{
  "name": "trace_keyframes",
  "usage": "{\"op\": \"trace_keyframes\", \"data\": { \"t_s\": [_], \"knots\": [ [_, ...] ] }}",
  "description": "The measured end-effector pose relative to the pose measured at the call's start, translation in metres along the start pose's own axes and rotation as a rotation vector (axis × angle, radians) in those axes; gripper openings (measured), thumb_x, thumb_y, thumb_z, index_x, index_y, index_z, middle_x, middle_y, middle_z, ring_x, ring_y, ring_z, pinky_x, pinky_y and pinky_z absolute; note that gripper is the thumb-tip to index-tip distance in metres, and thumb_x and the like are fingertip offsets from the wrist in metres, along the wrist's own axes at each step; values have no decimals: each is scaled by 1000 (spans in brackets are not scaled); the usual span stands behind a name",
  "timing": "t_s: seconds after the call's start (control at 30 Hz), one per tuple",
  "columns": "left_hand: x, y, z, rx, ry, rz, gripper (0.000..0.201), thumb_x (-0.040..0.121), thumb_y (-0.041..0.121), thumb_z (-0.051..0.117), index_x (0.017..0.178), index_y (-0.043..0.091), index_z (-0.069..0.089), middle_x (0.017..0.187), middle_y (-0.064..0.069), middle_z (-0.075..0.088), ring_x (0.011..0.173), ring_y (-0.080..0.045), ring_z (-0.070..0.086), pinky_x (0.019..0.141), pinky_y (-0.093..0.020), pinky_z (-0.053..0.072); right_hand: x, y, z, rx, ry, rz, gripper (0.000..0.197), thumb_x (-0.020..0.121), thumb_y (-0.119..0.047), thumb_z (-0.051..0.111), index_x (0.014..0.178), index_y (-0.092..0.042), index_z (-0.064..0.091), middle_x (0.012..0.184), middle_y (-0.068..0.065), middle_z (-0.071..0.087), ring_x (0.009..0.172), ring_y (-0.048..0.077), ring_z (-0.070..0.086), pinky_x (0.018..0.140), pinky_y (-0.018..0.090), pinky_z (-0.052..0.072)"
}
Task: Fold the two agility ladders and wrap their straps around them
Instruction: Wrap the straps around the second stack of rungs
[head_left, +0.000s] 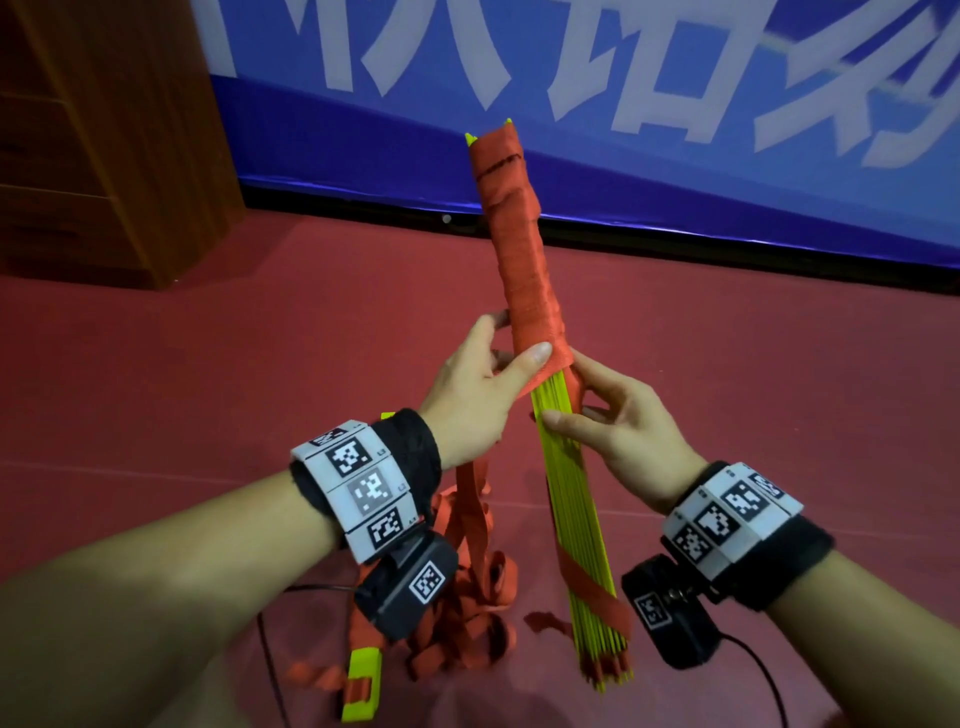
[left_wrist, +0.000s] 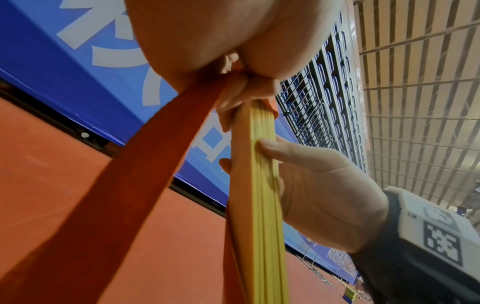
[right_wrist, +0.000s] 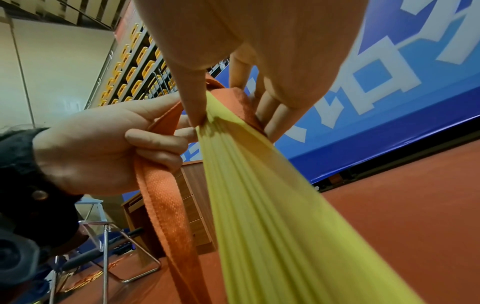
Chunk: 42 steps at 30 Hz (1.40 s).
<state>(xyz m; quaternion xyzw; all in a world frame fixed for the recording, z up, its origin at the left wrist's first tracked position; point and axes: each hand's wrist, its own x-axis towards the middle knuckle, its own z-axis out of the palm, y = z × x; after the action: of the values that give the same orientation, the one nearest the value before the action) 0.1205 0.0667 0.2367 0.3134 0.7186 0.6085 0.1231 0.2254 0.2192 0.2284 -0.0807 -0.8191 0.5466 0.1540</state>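
We are partway through wrapping the first ladder (head_left: 569, 467): its yellow rungs are bundled upright over the floor (head_left: 779, 338), the upper half already bound in orange strap (head_left: 519, 249). Our left hand (head_left: 478, 395) grips the strap at the wrap's edge; our right hand (head_left: 618, 421) pinches the bundle just below. Next, pass the strap around, keeping it taut. The second ladder (head_left: 467, 597) lies heaped on the floor.
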Motion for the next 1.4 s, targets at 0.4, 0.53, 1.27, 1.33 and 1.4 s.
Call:
{"op": "trace_keyframes", "data": {
  "t_s": [0.4,0.53,1.27,1.33,1.4],
  "knots": [
    [3,-5,7,119,201,-88,43,90,54,67,118,25,53,68,3,51,59,-11,48,55,-30,30,-1,8,26,-421,87,-67,73,71,-47,77,137,-29,49,112,-8,64,96,11,63,85,37,52],
    [4,-3,4,104,219,-109,45,89,55,69,115,24,51,67,5,48,59,-12,47,55,-31,31,-5,8,22,-502,179,34,66,72,-61,78,125,-36,47,100,-16,62,84,7,65,79,43,57],
    [8,1,3,185,212,-60,25,89,42,72,102,21,65,42,12,46,42,-6,41,54,-30,32,2,4,12,-882,212,92,64,98,-57,48,156,-51,22,93,-8,51,92,27,64,67,33,38],
    [8,1,3,195,205,-49,27,92,41,71,109,20,66,49,12,52,49,-6,47,60,-30,38,1,6,9,-849,213,84,63,98,-57,50,155,-51,25,97,-7,56,94,26,65,69,34,41],
    [8,1,3,182,197,-57,47,94,41,69,133,18,59,74,7,70,76,-14,66,77,-35,50,0,9,8,-788,228,71,61,97,-55,54,153,-52,30,109,-3,66,102,27,65,75,37,47]
  ]
}}
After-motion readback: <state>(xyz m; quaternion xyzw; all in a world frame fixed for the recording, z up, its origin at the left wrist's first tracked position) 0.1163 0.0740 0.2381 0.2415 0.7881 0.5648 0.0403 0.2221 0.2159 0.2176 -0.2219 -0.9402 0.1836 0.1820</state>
